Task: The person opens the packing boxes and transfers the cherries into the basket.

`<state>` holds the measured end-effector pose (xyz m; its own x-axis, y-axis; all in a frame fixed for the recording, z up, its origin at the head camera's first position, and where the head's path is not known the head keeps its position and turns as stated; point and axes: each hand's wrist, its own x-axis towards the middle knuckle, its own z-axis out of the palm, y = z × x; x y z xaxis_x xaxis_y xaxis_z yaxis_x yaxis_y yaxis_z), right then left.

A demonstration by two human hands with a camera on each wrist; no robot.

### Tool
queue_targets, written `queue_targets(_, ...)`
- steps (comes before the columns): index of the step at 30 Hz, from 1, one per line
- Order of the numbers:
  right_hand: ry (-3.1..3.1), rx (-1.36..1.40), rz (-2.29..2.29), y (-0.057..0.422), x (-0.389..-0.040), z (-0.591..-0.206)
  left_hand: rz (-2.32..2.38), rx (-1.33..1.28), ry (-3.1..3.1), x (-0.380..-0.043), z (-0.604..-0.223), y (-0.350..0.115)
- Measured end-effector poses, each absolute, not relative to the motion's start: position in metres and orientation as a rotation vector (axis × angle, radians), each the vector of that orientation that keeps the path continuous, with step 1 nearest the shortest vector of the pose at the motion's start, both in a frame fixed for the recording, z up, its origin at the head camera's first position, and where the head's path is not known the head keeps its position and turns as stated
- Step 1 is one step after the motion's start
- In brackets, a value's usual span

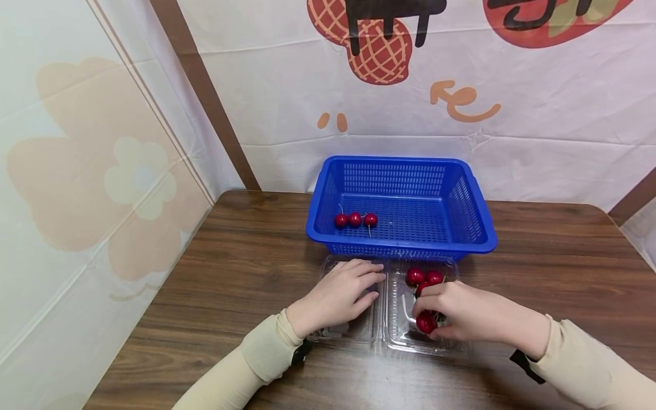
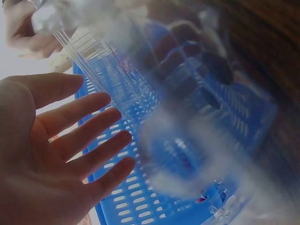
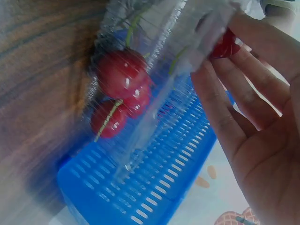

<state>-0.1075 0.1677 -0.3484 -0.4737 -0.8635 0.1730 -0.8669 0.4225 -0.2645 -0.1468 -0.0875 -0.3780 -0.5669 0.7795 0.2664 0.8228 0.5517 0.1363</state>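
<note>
In the head view, a clear plastic clamshell box (image 1: 393, 340) lies unfolded on the table. My left hand (image 1: 339, 293) rests over its left half, fingers fairly straight and holding nothing; the left wrist view shows the same spread fingers (image 2: 93, 140). Over the right half, my right hand (image 1: 456, 310) pinches a red cherry (image 1: 425, 323) between thumb and fingers. That cherry (image 3: 226, 44) is partly behind clear plastic in the right wrist view. Several more cherries (image 1: 415, 277) sit toward the back of the right half, some with green stems.
A blue plastic basket (image 1: 402, 245) stands just behind the box. Three cherries (image 1: 355, 219) with stems lie at its left front inside. The brown wooden table (image 1: 246, 256) stretches to both sides, and a printed cloth (image 1: 266, 102) hangs behind it.
</note>
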Motion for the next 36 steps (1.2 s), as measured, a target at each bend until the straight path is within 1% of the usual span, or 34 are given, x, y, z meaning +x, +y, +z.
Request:
queue_targets(16,-2.590,1.556,0.528,0.171,-0.110,-0.328,-0.378,-1.364,-2.608,-0.148,-0.378,-0.087)
queue_targets(36,-2.535,1.515,0.545,0.170,-0.122,-0.297,-0.387,-1.363,-2.595,-0.147,-0.378,-0.087)
